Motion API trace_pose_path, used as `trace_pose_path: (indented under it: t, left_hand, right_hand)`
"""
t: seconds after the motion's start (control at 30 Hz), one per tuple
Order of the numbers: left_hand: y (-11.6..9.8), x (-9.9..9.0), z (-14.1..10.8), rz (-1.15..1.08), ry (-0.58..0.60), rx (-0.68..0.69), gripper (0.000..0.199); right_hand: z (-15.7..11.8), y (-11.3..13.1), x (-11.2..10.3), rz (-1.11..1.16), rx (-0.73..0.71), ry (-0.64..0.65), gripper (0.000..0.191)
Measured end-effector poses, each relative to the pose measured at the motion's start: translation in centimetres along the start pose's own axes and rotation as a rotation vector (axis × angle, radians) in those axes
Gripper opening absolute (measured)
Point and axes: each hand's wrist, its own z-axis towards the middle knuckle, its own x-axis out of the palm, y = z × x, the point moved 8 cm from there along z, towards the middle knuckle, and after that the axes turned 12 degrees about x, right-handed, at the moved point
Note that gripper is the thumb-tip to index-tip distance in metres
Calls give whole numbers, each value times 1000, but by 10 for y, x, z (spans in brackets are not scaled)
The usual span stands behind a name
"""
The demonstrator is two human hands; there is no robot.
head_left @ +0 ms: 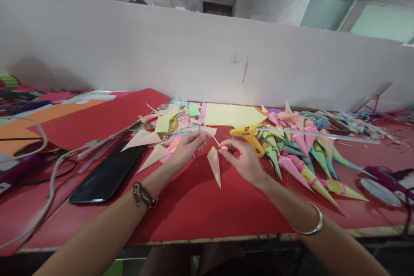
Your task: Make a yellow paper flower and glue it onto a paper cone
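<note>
Over the middle of the red table, my left hand [193, 143] has its fingers pinched together; what sits between them is too small to make out. My right hand [244, 159] faces it, thumb and fingers closed on a small pink piece [224, 148]. A thin whitish stick [210, 133] slants between the hands, its lower end at the right fingertips. Just below them is a pale peach paper cone [215, 167], tip towards me, with yellow at its wide end. Beside my right hand a yellow glue gun [248, 136] lies with a clear glue stick [323, 135] in its back.
Finished-looking coloured cones [304, 151] pile up at right. Paper scraps and yellow-handled scissors [173, 126] lie at left, near loose peach cones [142, 139]. A black phone [108, 177], a white cable [53, 181] and red card [106, 116] are further left. A white partition [161, 51] stands behind.
</note>
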Motion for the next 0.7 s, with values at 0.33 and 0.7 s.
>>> trace_pose_path:
  t: [0.33,0.7]
  left_hand:
    - [2,-1,0,-17,-7,-6,17]
    - [4,-2,1,-10,-17,-7,19]
  right_hand:
    - [0,-2,4,89,14,46,19]
    - [0,0,2,135,-11,11,18]
